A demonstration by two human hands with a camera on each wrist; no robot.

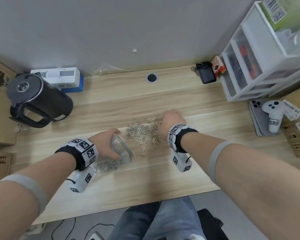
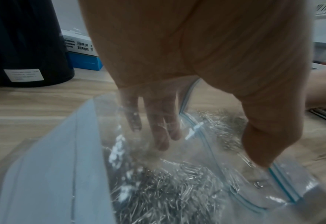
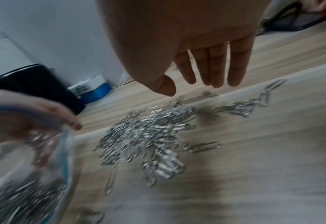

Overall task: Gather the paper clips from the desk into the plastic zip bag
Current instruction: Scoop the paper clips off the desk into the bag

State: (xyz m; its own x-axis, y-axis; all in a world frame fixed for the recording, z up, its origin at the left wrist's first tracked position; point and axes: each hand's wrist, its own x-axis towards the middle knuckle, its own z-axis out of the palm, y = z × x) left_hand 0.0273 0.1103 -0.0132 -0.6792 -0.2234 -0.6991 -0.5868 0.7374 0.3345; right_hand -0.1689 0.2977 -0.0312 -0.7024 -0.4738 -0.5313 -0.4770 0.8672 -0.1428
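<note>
Paper clips (image 1: 144, 131) beyond left grip (image 1: 109, 144)

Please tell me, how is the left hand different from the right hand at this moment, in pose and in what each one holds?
The left hand grips the open mouth of the zip bag, fingers curled around the plastic; the right hand holds nothing. The left hand's fingers curl, while the right hand's fingers are straight, over the paper clips. The left hand stays nearer the person; the right hand reaches farther over the desk. Both wear wrist cameras.
</note>
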